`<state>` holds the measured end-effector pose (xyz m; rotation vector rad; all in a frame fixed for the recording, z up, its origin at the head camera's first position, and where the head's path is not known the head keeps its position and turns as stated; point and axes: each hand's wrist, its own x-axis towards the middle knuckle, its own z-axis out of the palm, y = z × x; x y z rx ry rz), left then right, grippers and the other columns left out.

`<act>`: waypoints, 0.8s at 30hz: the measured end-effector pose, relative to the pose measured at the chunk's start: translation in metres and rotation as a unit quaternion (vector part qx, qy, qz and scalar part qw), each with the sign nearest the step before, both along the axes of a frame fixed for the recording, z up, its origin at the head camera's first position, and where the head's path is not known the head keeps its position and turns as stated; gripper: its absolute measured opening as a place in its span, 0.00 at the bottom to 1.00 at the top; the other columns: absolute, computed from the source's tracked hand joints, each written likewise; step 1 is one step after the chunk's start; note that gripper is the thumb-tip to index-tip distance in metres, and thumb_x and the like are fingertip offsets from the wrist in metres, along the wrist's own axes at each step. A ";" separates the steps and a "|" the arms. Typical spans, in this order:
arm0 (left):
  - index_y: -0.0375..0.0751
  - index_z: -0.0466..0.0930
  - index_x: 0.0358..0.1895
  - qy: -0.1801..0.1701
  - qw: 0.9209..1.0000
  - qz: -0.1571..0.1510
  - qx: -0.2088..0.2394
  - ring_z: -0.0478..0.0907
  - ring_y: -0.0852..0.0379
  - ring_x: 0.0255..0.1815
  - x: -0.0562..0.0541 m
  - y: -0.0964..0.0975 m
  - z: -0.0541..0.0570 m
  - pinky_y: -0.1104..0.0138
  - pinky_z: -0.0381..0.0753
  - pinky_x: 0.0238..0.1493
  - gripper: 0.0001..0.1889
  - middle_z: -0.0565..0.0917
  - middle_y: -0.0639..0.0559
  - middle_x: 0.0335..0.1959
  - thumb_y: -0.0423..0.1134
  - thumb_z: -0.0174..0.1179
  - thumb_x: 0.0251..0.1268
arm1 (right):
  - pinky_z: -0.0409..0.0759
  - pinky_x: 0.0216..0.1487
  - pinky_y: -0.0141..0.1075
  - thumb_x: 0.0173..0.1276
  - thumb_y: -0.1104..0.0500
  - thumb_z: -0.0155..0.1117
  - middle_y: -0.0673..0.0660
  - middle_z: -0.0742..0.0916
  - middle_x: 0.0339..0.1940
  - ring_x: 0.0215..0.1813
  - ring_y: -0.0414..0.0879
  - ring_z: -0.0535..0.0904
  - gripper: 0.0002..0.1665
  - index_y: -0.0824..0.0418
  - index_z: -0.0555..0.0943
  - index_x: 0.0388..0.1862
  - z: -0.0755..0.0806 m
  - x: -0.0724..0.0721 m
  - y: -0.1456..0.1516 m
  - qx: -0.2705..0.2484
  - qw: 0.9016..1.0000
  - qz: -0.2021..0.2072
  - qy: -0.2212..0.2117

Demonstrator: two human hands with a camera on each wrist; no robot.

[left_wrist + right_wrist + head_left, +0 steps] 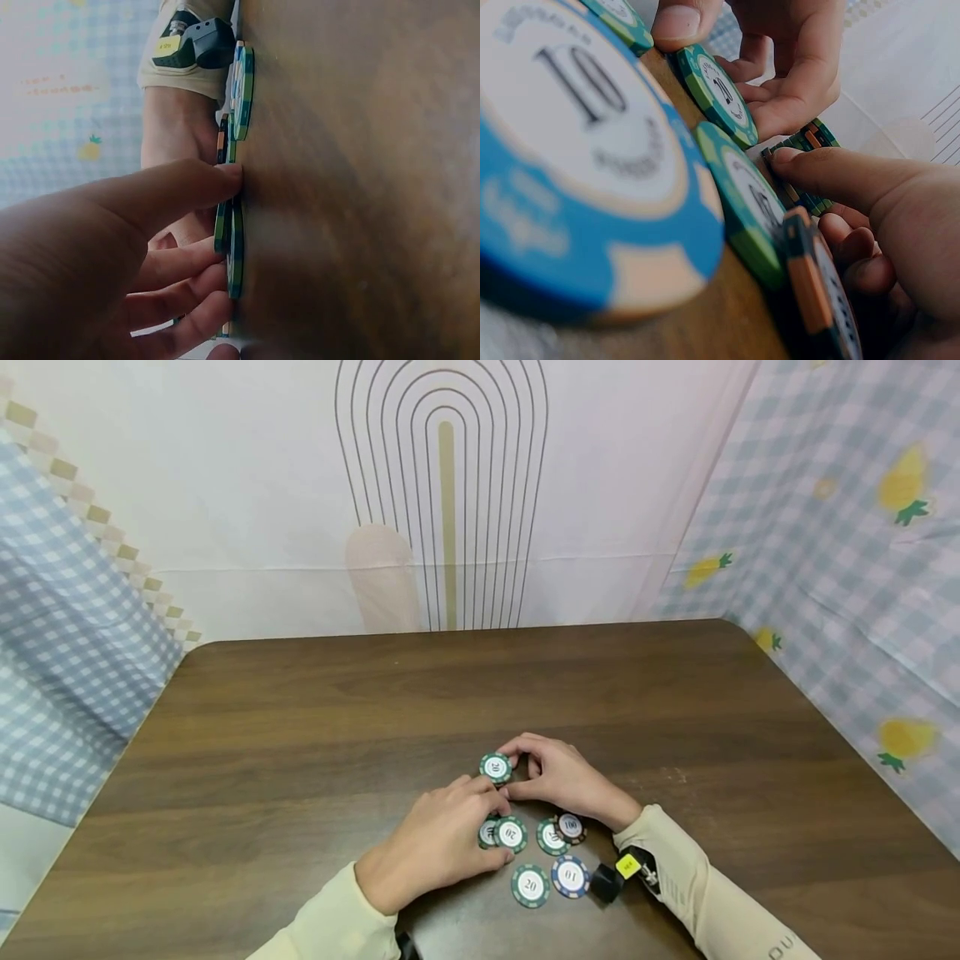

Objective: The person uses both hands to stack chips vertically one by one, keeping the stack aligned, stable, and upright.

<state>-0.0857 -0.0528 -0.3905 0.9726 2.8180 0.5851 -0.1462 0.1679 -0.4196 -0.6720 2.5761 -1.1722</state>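
Observation:
My right hand (564,777) holds a short stack of poker chips (496,767), topped by a green 20 chip. In the right wrist view its thumb presses the side of the stack (810,142). My left hand (442,835) spans two overlapping green chips, thumb at the near edge of the upper chip (511,834) and fingertips at its far edge. The lower chip (487,832) is partly hidden under it. In the left wrist view, the thumb (225,176) and index finger sit at opposite edges of the upper chip (223,225).
Right of the left hand, a dark 100 chip (571,828) overlaps a green chip (550,839). Nearer lie a blue 10 chip (571,877) and a green 20 chip (530,887). All rest on a brown wooden table (300,718), with patterned cloth (247,510) around it.

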 end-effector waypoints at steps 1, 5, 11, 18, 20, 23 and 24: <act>0.51 0.88 0.48 0.003 1.000 -0.004 -0.002 0.78 0.60 0.46 0.000 0.000 0.000 0.59 0.83 0.37 0.19 0.85 0.59 0.50 0.55 0.78 0.57 | 0.72 0.34 0.34 0.66 0.50 0.79 0.46 0.82 0.40 0.28 0.41 0.72 0.24 0.50 0.85 0.59 0.000 0.000 0.000 0.000 1.000 0.000 0.000; 0.51 0.86 0.45 0.022 1.000 -0.017 -0.005 0.78 0.60 0.45 -0.001 -0.001 0.000 0.59 0.83 0.36 0.18 0.84 0.59 0.46 0.53 0.77 0.55 | 0.73 0.34 0.34 0.66 0.51 0.79 0.46 0.81 0.38 0.29 0.41 0.73 0.24 0.50 0.85 0.59 0.000 0.000 0.000 0.001 1.000 -0.001 0.001; 0.51 0.85 0.44 0.042 0.999 -0.029 0.002 0.78 0.60 0.43 -0.004 -0.005 -0.001 0.60 0.82 0.34 0.18 0.83 0.60 0.44 0.53 0.75 0.53 | 0.73 0.34 0.34 0.66 0.52 0.79 0.46 0.81 0.38 0.29 0.40 0.73 0.24 0.51 0.85 0.59 0.001 0.000 -0.001 0.002 1.000 0.000 0.004; 0.55 0.83 0.42 0.081 0.996 -0.048 -0.010 0.78 0.62 0.39 -0.008 -0.010 0.000 0.62 0.79 0.31 0.17 0.82 0.63 0.42 0.56 0.73 0.53 | 0.73 0.33 0.33 0.65 0.52 0.79 0.46 0.82 0.40 0.29 0.40 0.72 0.23 0.51 0.85 0.59 0.000 0.000 -0.001 0.000 1.000 0.002 0.008; 0.55 0.83 0.42 0.089 0.995 -0.050 -0.008 0.77 0.62 0.39 -0.009 -0.012 0.001 0.63 0.79 0.30 0.17 0.82 0.64 0.41 0.56 0.73 0.52 | 0.73 0.34 0.33 0.66 0.52 0.79 0.46 0.82 0.39 0.29 0.40 0.72 0.23 0.50 0.85 0.59 0.000 0.000 -0.001 0.000 1.000 0.001 0.006; 0.55 0.83 0.44 0.093 0.994 -0.050 0.002 0.76 0.64 0.37 -0.010 -0.013 0.002 0.66 0.77 0.28 0.18 0.81 0.65 0.40 0.56 0.73 0.51 | 0.72 0.34 0.33 0.66 0.52 0.79 0.46 0.81 0.39 0.29 0.40 0.72 0.23 0.50 0.85 0.59 0.000 0.000 0.000 0.001 1.000 0.000 0.004; 0.55 0.83 0.44 0.093 0.994 -0.049 0.006 0.75 0.65 0.37 -0.011 -0.014 0.003 0.67 0.75 0.28 0.19 0.80 0.65 0.39 0.56 0.73 0.51 | 0.72 0.33 0.33 0.66 0.52 0.78 0.46 0.81 0.38 0.29 0.40 0.72 0.23 0.50 0.85 0.59 0.000 0.000 0.000 0.001 1.000 0.000 0.003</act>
